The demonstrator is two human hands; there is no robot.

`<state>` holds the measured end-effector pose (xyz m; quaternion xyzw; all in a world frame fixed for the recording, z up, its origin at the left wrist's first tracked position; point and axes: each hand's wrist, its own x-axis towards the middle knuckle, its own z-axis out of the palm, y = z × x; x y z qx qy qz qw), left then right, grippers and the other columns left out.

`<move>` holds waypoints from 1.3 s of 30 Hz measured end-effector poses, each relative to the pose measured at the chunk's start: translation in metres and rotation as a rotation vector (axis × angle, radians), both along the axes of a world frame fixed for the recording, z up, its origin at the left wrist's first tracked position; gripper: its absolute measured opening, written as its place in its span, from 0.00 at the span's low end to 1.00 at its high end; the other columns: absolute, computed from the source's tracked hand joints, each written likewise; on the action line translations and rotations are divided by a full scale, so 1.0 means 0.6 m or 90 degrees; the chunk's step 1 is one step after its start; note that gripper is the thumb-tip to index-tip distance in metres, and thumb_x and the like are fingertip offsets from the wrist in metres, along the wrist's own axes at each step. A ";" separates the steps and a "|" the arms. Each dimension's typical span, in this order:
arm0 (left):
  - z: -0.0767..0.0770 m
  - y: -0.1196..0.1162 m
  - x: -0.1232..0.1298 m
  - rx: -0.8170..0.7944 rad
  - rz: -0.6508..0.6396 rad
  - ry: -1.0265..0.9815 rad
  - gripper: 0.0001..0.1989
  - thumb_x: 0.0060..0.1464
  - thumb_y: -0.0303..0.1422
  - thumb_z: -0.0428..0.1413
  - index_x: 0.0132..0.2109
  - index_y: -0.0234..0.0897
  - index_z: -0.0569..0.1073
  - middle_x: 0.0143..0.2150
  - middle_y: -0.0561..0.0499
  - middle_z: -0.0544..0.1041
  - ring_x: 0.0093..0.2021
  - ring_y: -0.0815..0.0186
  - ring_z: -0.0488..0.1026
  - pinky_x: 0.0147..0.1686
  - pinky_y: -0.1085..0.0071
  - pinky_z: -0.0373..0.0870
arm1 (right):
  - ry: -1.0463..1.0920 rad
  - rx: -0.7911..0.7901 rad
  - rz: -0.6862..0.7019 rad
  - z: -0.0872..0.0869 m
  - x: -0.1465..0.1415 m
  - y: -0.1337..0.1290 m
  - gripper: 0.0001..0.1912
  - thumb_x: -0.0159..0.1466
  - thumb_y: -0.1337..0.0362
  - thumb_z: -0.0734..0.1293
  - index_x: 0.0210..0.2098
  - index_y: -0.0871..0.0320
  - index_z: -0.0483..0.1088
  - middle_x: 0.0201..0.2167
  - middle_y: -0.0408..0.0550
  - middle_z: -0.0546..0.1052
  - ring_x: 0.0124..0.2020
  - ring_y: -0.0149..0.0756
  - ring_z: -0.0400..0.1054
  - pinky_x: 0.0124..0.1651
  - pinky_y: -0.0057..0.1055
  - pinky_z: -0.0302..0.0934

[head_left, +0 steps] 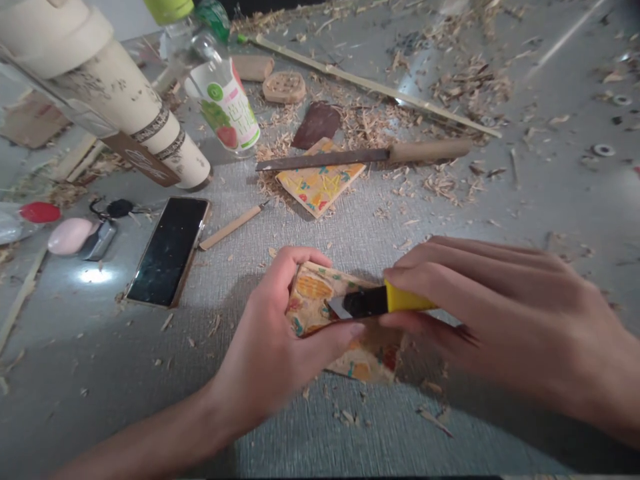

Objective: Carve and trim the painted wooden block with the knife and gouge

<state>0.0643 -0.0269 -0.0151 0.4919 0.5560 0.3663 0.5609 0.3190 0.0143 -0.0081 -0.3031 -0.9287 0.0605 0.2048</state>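
Note:
My left hand (285,333) is closed round the left side of a small flat wooden board (310,287) with a coloured fruit-like pattern, its thumb lying along the near side. In my right hand (500,320) is a utility knife (407,297) with a yellow handle and a black front. Its short blade points left and rests on or just above the board's face, close to my left thumb; contact cannot be made out. Part of the board lies in shadow and behind my left thumb.
Beyond my hands a long file (325,160) with a wooden handle lies across a second patterned board (323,190). A carving knife (233,227), a phone (170,253), a bottle (220,100) and a large tumbler (135,100) stand or lie leftward. Shavings (470,87) litter the table.

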 end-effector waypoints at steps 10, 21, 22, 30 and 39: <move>-0.001 -0.005 0.002 -0.111 -0.012 -0.053 0.26 0.55 0.27 0.76 0.52 0.48 0.71 0.31 0.65 0.81 0.32 0.68 0.80 0.32 0.77 0.80 | 0.025 -0.035 -0.011 -0.002 0.003 -0.001 0.15 0.86 0.59 0.63 0.41 0.53 0.72 0.31 0.41 0.74 0.27 0.33 0.61 0.30 0.36 0.52; -0.002 -0.005 0.001 -0.063 -0.020 -0.001 0.23 0.61 0.31 0.73 0.55 0.48 0.70 0.31 0.63 0.81 0.34 0.66 0.82 0.33 0.74 0.81 | -0.006 -0.032 -0.003 0.004 0.009 0.005 0.20 0.87 0.59 0.60 0.38 0.52 0.73 0.28 0.41 0.74 0.24 0.33 0.64 0.27 0.35 0.51; -0.002 -0.005 0.001 -0.045 -0.020 0.005 0.22 0.61 0.31 0.72 0.55 0.48 0.70 0.31 0.63 0.81 0.33 0.65 0.82 0.33 0.74 0.81 | -0.012 -0.028 -0.001 0.004 0.008 0.005 0.20 0.87 0.59 0.60 0.38 0.52 0.73 0.28 0.41 0.74 0.24 0.34 0.64 0.27 0.35 0.51; 0.001 -0.007 -0.001 0.003 -0.021 0.063 0.22 0.59 0.32 0.72 0.54 0.47 0.70 0.32 0.61 0.79 0.28 0.68 0.75 0.27 0.76 0.74 | -0.035 0.004 0.007 0.000 0.005 0.000 0.18 0.86 0.62 0.62 0.39 0.54 0.74 0.28 0.39 0.71 0.24 0.34 0.62 0.28 0.38 0.51; -0.011 -0.011 -0.003 -0.007 -0.046 0.096 0.21 0.61 0.35 0.71 0.57 0.49 0.72 0.35 0.59 0.82 0.32 0.65 0.77 0.31 0.72 0.77 | -0.056 -0.045 0.019 0.001 0.009 -0.004 0.19 0.87 0.62 0.61 0.37 0.53 0.71 0.28 0.38 0.68 0.25 0.33 0.61 0.29 0.39 0.52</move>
